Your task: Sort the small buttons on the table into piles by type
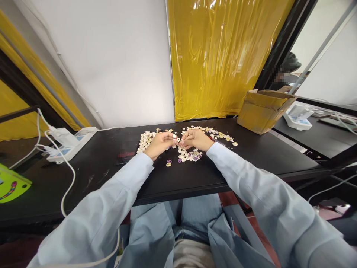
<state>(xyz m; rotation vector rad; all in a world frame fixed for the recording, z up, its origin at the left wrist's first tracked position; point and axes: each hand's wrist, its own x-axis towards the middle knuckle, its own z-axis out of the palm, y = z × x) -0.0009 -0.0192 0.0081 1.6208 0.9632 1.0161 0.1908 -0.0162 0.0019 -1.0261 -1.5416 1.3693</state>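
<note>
Both hands meet over the middle of the black table, above many small button-like discs. My left hand (162, 143) pinches a small white disc (179, 140) between thumb and fingertips. From the other side, the fingertips of my right hand (195, 139) are closed at the same spot; whatever they grip is too small to name. A dense group of cream discs (145, 140) lies beside my left hand, and more white and purple discs (190, 155) lie below my right hand. Two loose discs (169, 163), one purple and one yellowish, rest nearer the front edge.
A cardboard box (258, 111) stands at the back right of the black table (178, 182). White power strips (74, 143) with cables are at the left, near a bright green object (12, 184). Part of a person (288, 69) shows beyond the right frame.
</note>
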